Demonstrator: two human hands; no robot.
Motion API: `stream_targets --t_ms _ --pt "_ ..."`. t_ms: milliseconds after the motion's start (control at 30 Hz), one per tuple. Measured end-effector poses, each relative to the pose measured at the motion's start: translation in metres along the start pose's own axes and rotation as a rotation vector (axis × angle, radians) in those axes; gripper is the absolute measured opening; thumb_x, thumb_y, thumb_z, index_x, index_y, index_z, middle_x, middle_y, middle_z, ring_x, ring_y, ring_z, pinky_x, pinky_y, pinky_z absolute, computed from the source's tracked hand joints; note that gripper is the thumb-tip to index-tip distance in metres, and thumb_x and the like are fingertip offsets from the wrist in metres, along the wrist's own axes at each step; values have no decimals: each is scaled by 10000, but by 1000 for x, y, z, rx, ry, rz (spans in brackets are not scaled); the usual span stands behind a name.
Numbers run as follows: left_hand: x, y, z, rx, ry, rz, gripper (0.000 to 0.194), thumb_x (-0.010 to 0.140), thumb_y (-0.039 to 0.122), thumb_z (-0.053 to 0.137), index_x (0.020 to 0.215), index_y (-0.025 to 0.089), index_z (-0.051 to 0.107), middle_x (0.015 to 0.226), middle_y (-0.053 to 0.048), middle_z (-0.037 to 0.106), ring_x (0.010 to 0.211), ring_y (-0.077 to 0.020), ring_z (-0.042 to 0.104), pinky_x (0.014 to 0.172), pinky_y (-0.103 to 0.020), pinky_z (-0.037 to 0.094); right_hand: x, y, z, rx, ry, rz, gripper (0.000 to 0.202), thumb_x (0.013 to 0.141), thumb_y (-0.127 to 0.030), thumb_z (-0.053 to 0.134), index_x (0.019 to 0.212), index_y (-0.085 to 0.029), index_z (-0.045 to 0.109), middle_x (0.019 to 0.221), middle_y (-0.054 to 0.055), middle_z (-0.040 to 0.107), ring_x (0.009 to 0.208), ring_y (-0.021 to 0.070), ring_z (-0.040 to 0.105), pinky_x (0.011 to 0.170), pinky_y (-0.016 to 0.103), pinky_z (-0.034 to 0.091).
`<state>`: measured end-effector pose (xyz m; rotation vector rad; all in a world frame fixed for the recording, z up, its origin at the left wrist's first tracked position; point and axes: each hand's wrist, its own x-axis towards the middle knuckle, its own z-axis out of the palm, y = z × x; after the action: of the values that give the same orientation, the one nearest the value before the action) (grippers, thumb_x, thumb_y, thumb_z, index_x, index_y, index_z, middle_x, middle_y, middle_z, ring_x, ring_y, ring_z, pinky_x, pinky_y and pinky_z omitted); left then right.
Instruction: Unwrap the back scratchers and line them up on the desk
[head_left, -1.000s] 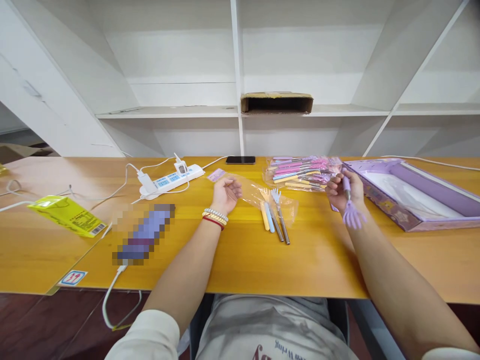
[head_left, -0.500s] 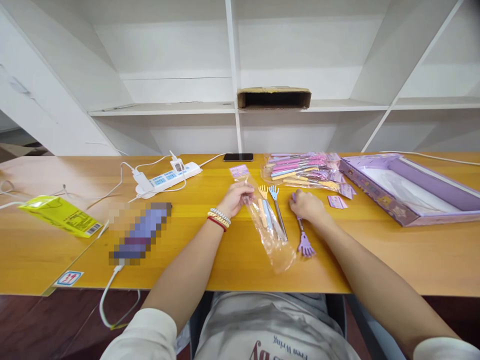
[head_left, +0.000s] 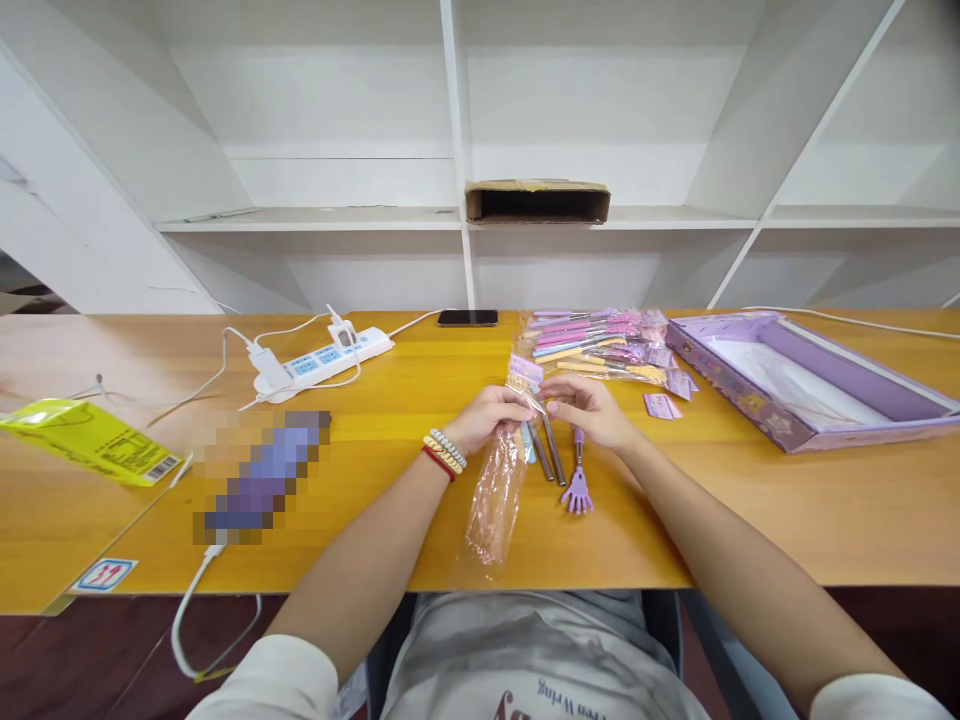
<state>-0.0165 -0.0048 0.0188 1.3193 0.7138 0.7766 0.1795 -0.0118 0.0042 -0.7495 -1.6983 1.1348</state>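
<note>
My left hand [head_left: 491, 420] pinches a clear plastic bag [head_left: 496, 500] below its purple header card [head_left: 526, 369]; the bag hangs down toward the table's front edge. My right hand [head_left: 589, 408] meets it from the other side, thumb and fingers closed at the bag's edge near the card. Partly hidden beneath the hands lie back scratchers with metal shafts [head_left: 556, 455], their tops covered. A purple hand-shaped back scratcher [head_left: 577, 490] rests on the table just under my right hand, untouched as far as I can see.
Several bagged back scratchers [head_left: 600, 340] are piled at the back. Right of them sit a small card stack [head_left: 662, 406] and a purple open box [head_left: 795, 432]. A phone [head_left: 468, 318], a power strip [head_left: 322, 362], cables and a yellow carton [head_left: 97, 440] occupy the back and left.
My right hand has let go of the purple back scratcher and moved left to the bag. My left hand has shifted slightly right and nearer, and the bag now hangs more to the left.
</note>
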Motion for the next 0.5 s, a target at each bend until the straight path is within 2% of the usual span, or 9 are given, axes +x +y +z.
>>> stream_targets --t_ms 133,200,367,500 --pt "-2 3 -2 11 -47 25 94 634 231 674 629 138 665 399 45 411 374 -43 303 400 -204 178 -1 -1 -3 70 -157 136 474 741 -335 643 1199 -238 566 1072 67 655 784 164 642 487 211 460" --pt "-2 3 -3 24 -49 17 93 645 228 670 652 136 668 423 41 433 383 -42 319 401 -200 192 -1 -2 -5 55 -138 139 470 740 -339 637 1197 -246 577 1148 69 626 819 179 644 446 199 442" --pt "-2 2 -3 -67 -48 -36 209 644 224 688 835 144 658 551 4 561 454 -77 478 441 -194 329 7 2 -19 -52 174 59 454 696 -315 668 1140 -233 620 1202 70 599 871 192 644 531 234 491" --pt "-3 3 -7 -124 -114 -85 310 665 254 688 952 169 609 613 -17 609 476 -113 546 445 -210 379 11 10 -43 -41 432 89 469 678 -336 650 1133 -226 615 1215 84 585 839 206 659 441 207 440"
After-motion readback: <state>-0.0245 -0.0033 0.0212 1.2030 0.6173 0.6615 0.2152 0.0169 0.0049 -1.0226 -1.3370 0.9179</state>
